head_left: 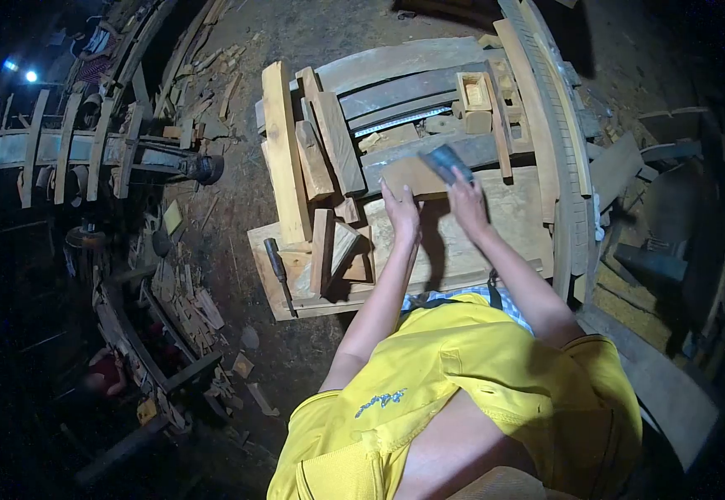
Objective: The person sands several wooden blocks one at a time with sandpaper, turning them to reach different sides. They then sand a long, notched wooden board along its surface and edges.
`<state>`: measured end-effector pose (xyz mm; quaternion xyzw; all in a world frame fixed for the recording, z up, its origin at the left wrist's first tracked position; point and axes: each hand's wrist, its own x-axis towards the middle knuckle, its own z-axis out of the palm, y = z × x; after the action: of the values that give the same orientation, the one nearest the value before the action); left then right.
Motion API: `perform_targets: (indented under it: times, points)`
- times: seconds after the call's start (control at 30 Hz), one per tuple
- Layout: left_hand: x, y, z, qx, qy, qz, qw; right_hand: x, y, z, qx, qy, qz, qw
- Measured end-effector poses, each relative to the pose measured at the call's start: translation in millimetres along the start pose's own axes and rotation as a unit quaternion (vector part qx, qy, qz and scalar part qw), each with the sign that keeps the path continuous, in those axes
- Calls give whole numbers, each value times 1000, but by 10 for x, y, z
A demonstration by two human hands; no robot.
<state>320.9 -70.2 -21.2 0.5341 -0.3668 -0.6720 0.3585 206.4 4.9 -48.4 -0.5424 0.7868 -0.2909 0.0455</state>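
Observation:
Near the middle of the head view, my left hand (401, 210) is closed on the near edge of a flat brown wooden block (415, 177), held over the workbench (504, 218). My right hand (466, 202) is closed around a dark, blurred object (443, 162) at the block's right end; its exact kind cannot be made out. The block is slightly tilted. Left of my hands, short wood pieces (322, 250) stand and lean on the bench, and a dark-handled tool (276, 262) lies at its left edge.
Long planks (285, 150) lie at the bench's left side, and more boards (537, 108) run along its right. A small wooden box (474, 90) sits at the back. Wood scraps (204, 304) litter the floor. A person in red (108, 372) is at the lower left.

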Motion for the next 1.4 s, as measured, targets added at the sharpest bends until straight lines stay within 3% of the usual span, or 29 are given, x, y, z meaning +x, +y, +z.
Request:
perform_targets:
  times: [0.07,0.13,0.23,0.27,0.33,0.4,0.47,0.6,0.67,0.73,0.8,0.83,0.9,0.93,1.0,1.07,1.13,1.17,1.27,1.33,1.4]
  points:
    - [-40,65,44,5,16,-19,1000,65,212,87,1,-50,88,995]
    - [-24,90,40,0,4,-20,1000,122,81,-21,2,-9,72,997]
    - [-31,52,24,0,-3,-25,1000,140,-264,-194,39,-34,-91,995]
    - [-16,51,15,6,-3,-22,1000,153,-249,-163,40,-34,-92,994]
    - [-26,68,-18,4,-5,-30,1000,181,-130,12,0,-31,-51,998]
    - [-33,87,-71,1,-6,-39,999,278,132,211,-28,-42,54,997]
    - [0,103,-134,71,-49,-74,994,342,246,152,-7,-49,80,996]
    - [128,99,-234,14,-134,-100,986,314,298,-83,38,-14,79,996]
    - [138,193,-244,89,-120,82,985,297,270,-240,66,-3,123,990]
    - [138,412,-244,213,-147,154,953,322,200,-424,77,13,122,989]
    - [174,441,-243,285,-147,231,919,424,40,-599,83,-125,201,968]
    - [185,449,-248,285,-146,233,918,447,-30,-592,85,-124,199,968]
    - [188,451,-254,343,-176,257,886,429,-178,-577,116,19,-40,992]
    - [161,429,-262,344,-178,256,886,406,-242,-561,117,19,-37,992]
    - [147,401,-270,360,-171,254,882,420,-361,-500,94,7,-133,987]
    - [174,356,-296,352,-152,253,888,445,-329,-352,125,47,-130,982]
    - [119,406,-302,309,-160,242,906,468,-62,-93,19,-24,-78,997]
    - [108,368,-328,310,-159,243,905,486,58,8,75,0,-10,997]
    - [154,309,-371,288,-157,269,906,539,62,-64,78,-35,32,996]
    - [108,352,-360,278,-123,220,927,535,-114,-175,91,-29,11,995]
    - [138,331,-361,254,-126,215,935,537,-250,-185,128,109,-137,976]
